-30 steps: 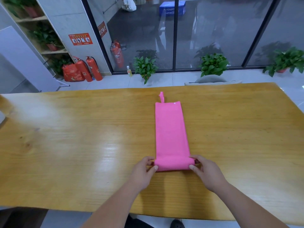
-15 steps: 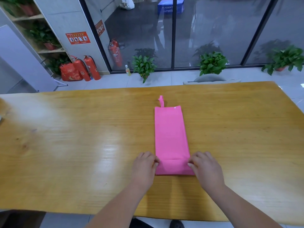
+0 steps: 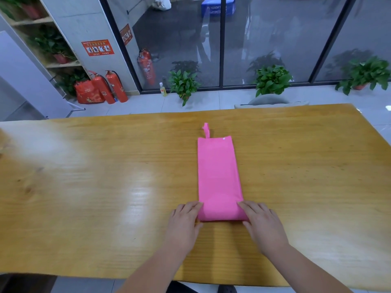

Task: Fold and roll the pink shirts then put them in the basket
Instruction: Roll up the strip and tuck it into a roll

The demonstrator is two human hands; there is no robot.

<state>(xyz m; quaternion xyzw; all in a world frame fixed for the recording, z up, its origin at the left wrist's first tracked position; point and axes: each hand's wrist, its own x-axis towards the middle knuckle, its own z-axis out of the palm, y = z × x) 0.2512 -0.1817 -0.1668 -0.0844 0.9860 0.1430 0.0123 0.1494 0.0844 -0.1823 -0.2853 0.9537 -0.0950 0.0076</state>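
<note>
2 hands (left hand (image 3: pixel 183 221), right hand (image 3: pixel 263 224)), pinching before, now press flat on the pink shirt (image 3: pixel 218 172).

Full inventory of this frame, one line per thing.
pink shirt: 1, pink, folded strip mid-table, near end rolled
table: 1, yellow wood, foreground
fire extinguishers: 2, red, floor left; third by glass
red bag: 1, red, beside extinguishers
potted plants: 3, green, floor along glass
bottle: 1, yellowish, floor near left plant
chair: 1, grey, behind table
blue box: 1, blue, beyond glass
left hand: 1, on roll's left end
right hand: 1, on roll's right end
</note>
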